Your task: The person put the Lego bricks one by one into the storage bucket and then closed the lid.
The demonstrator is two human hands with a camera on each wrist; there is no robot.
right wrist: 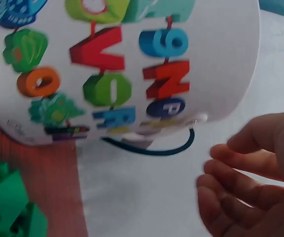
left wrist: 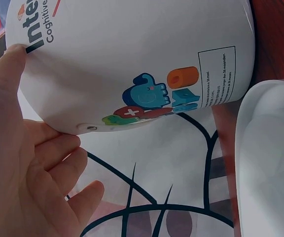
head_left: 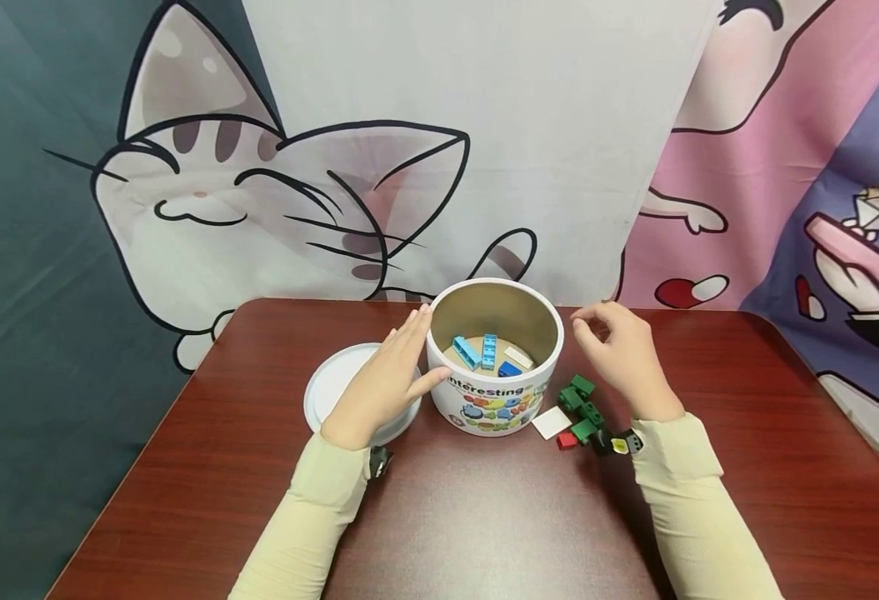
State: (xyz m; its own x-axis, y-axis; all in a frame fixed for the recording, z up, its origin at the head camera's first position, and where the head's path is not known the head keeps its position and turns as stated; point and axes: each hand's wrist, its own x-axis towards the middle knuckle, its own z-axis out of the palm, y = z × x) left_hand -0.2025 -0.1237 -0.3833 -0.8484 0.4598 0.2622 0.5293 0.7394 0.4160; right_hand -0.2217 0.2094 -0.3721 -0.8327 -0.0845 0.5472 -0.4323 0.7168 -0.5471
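Observation:
A white round bucket (head_left: 496, 408) with printed coloured pictures stands upright, its top uncovered. Inside it lie light blue blocks (head_left: 489, 352), a dark blue block (head_left: 509, 368) and a white block (head_left: 518, 358). My left hand (head_left: 387, 379) touches the bucket's left side near the rim, fingers extended and thumb at the front. In the left wrist view, the thumb and fingertips meet the bucket wall. My right hand (head_left: 622, 354) hovers right of the bucket, apart from it, fingers loosely bent with nothing visible in them. Below it lie several green blocks (head_left: 581, 402).
A round white lid (head_left: 322, 392) lies on the dark red table (head_left: 484, 517), partly under my left hand. Beside the green blocks are a white flat piece (head_left: 551, 422), a red block (head_left: 566, 441) and a dark piece near the right wrist. A cat-printed cloth (head_left: 559, 125) hangs behind.

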